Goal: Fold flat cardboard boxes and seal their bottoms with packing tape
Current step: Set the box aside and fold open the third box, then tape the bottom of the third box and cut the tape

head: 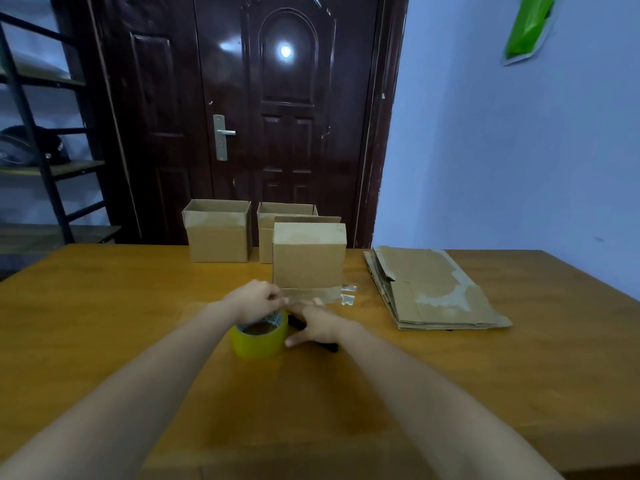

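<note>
Head view, left grip [258,299] pinching tape strip [304,295], right grip [313,323] relaxed beside yellow roll [259,341], flat cardboard [433,289] right.

A dark panelled door [277,116] stands between blue walls [502,150] and metal shelving [41,161].

I see three brown boxes upright on the table: nearest box [309,259] has a tape strip [313,294] hanging off its front bottom edge, two open-top ones [217,233] behind. Yellow tape roll [259,337] lies flat in front. Flat cardboard stack [433,289] lies right.
</note>
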`<state>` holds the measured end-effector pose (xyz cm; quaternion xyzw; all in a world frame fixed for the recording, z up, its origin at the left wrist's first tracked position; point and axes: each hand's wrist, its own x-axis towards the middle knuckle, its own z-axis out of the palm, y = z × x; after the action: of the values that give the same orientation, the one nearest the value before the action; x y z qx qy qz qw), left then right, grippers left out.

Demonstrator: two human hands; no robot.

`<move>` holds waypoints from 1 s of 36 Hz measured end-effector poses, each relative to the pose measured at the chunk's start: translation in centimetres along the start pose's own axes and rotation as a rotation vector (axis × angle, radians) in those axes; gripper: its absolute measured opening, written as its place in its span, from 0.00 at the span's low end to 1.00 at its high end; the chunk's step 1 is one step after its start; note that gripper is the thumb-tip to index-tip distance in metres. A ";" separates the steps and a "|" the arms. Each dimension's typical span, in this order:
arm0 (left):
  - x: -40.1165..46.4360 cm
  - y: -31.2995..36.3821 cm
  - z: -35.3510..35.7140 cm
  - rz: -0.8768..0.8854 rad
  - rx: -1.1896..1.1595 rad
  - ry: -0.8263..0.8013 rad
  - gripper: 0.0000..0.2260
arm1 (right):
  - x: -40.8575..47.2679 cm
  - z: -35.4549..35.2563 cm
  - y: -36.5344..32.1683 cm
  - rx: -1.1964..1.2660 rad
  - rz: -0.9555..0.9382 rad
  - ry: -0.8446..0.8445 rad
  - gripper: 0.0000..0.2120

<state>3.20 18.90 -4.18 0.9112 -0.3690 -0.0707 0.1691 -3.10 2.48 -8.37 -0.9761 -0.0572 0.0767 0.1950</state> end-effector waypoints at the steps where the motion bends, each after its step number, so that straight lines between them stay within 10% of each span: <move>1: -0.1 -0.1 0.0 -0.001 0.003 -0.009 0.11 | 0.0 0.0 -0.2 0.007 -0.007 0.013 0.37; 14: -0.5 -1.8 0.0 -0.022 -0.040 0.001 0.10 | 0.5 -0.8 -2.4 0.052 -0.052 0.103 0.15; 24: -1.0 -2.8 -0.3 -0.051 -0.239 -0.090 0.10 | 0.2 0.5 -4.2 0.260 -0.006 0.015 0.46; 30: -1.5 -3.2 -0.4 -0.065 -0.388 -0.106 0.06 | 0.9 1.3 -5.7 0.398 -0.005 0.015 0.48; 36: -2.1 -4.5 -1.8 -0.115 -0.223 0.308 0.11 | 1.3 0.9 -5.5 0.353 -0.036 0.041 0.43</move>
<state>5.05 23.88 -4.08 0.9064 -0.2759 0.0194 0.3191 -2.43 8.04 -7.23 -0.9269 -0.0562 0.0621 0.3659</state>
